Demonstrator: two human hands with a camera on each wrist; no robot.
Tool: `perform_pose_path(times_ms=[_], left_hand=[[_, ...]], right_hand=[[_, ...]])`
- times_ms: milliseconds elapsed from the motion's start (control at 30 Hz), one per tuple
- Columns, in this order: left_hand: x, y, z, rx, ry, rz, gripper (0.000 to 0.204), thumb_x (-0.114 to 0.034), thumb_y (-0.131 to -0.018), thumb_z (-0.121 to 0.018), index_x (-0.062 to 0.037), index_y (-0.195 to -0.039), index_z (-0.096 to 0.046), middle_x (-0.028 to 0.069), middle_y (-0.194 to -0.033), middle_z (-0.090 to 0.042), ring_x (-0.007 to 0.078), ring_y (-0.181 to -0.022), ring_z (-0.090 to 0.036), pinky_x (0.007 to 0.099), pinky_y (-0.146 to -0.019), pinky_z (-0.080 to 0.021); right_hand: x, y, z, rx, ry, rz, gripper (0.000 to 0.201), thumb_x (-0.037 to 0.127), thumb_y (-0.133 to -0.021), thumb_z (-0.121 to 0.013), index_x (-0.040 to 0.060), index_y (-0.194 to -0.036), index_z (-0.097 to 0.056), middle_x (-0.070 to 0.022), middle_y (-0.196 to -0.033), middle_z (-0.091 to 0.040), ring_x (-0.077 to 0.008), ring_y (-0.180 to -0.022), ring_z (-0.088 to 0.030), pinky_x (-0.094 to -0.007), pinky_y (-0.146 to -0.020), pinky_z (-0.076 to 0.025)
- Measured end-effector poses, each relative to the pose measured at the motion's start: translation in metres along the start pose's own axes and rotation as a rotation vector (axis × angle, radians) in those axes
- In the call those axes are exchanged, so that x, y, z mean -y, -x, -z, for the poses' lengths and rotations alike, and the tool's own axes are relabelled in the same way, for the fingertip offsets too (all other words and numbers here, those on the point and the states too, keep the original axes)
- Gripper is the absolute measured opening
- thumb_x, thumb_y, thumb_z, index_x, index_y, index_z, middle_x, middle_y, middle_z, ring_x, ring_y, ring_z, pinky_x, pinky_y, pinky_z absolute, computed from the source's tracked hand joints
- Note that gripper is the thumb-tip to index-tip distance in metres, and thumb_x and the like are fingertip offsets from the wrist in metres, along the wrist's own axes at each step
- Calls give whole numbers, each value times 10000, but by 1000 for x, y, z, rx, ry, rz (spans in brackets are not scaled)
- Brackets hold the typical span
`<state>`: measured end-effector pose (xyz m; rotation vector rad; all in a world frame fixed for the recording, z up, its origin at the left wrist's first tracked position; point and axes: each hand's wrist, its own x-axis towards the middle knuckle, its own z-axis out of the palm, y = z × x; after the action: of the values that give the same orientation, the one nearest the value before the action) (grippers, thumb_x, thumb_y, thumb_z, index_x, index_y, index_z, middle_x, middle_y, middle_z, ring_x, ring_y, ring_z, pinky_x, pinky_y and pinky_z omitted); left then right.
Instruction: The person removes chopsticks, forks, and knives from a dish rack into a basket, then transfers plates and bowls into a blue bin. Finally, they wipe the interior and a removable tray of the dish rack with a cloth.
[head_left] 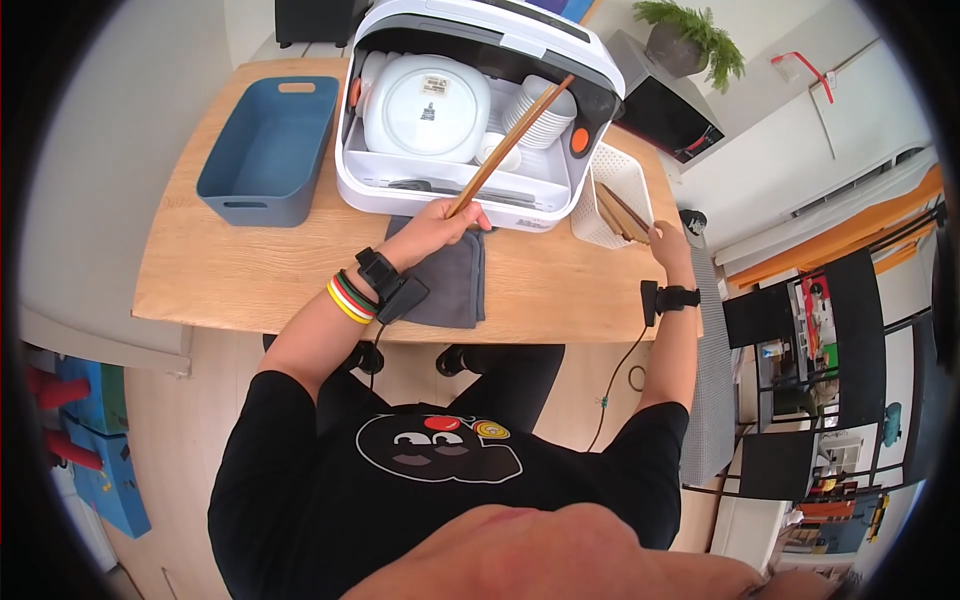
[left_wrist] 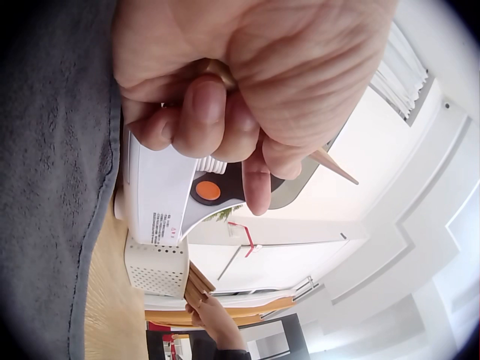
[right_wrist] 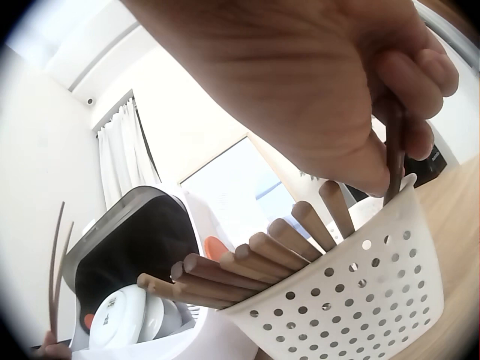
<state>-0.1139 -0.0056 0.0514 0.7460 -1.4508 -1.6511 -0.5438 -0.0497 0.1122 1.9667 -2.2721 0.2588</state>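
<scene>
left hand point(head_left: 437, 228) grips chopsticks point(head_left: 512, 143), tips aimed up-right, long axis slanting across dish box point(head_left: 460, 190); right fingers point(right_wrist: 405, 82) pinch dark chopstick point(right_wrist: 394, 154), upright at basket point(right_wrist: 352, 300) rim.

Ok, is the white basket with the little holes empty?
The basket isn't empty: several wooden chopsticks poke out over its rim, and the right hand pinches a dark one.

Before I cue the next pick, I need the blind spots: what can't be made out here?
- Gripped ends of the held chopsticks: inside the left hand's curled fingers, left wrist view.
- Lower end of the dark chopstick in the right hand: behind the white basket's wall, right wrist view.
- Print under the large plate: too small, head view.
- Cutlery details: too small, partly behind the held chopsticks, head view.
</scene>
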Motion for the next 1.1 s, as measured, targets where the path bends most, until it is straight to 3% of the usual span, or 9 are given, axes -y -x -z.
perform_pose_path(times_ms=[133,200,333,400,500,733,933,1033,1100], left_hand=[[0,0,0,2,-3,3,354,-369,-968,-442,-57,-891,-591,-108,-582,-256,27,-516,-215,204,-484,-184],[-5,2,-1,2,-7,4,355,-371,-968,-441,-59,-890,-590,-109,-585,-256,26,-518,-216,203,-485,-185],[-5,2,-2,-3,-18,-2,352,-370,-970,-438,-64,-885,-589,-110,-590,-257,23,-521,-216,202,-487,-187],[-3,1,-1,2,-16,0,350,-368,-971,-435,-65,-886,-589,-109,-590,-258,23,-522,-217,202,-488,-187],[1,0,-1,-6,0,-9,359,-374,-968,-444,-65,-884,-606,-108,-581,-253,25,-517,-214,203,-480,-185],[1,0,0,13,-23,-4,351,-371,-973,-428,-63,-900,-581,-102,-589,-257,25,-522,-222,202,-489,-191],[7,-2,2,45,59,-40,429,-424,-977,-392,-56,-932,-608,-107,-573,-235,24,-516,-205,198,-482,-178],[8,-3,2,63,78,-54,465,-421,-994,-325,-29,-952,-571,-97,-576,-251,31,-506,-214,206,-474,-184],[4,-1,1,81,94,-49,472,-420,-998,-309,-25,-965,-566,-93,-568,-257,30,-502,-218,205,-469,-190]], right_hand=[[-5,1,-3,-18,-51,-6,352,293,-864,-522,54,-1104,-615,-197,-988,-648,-315,-959,-620,-374,-830,-478],[-15,-1,-10,8,-192,23,325,249,-892,-502,20,-1099,-605,-174,-858,-660,-240,-802,-652,-322,-735,-484],[1,15,10,95,-365,-37,312,247,-887,-480,36,-1069,-620,-189,-873,-663,-275,-804,-659,-354,-724,-492],[-2,17,10,110,-397,57,304,214,-906,-449,13,-1059,-617,-122,-750,-647,-177,-624,-618,-301,-602,-471],[13,26,22,207,-545,-49,312,198,-921,-418,-5,-1053,-616,-76,-680,-611,-139,-547,-550,-273,-530,-438],[10,31,22,216,-698,-92,308,201,-930,-421,-9,-1047,-613,-66,-668,-594,-123,-551,-530,-241,-505,-415],[6,31,23,-210,-458,121,317,248,-966,-422,15,-1040,-623,-28,-727,-578,-67,-574,-494,-211,-524,-398],[54,47,53,-359,-695,37,321,269,-974,-429,27,-1020,-635,-3,-732,-563,-59,-631,-493,-214,-579,-404],[75,50,56,-397,-965,157,305,266,-978,-438,37,-1016,-637,17,-748,-550,-57,-703,-494,-209,-631,-404]])
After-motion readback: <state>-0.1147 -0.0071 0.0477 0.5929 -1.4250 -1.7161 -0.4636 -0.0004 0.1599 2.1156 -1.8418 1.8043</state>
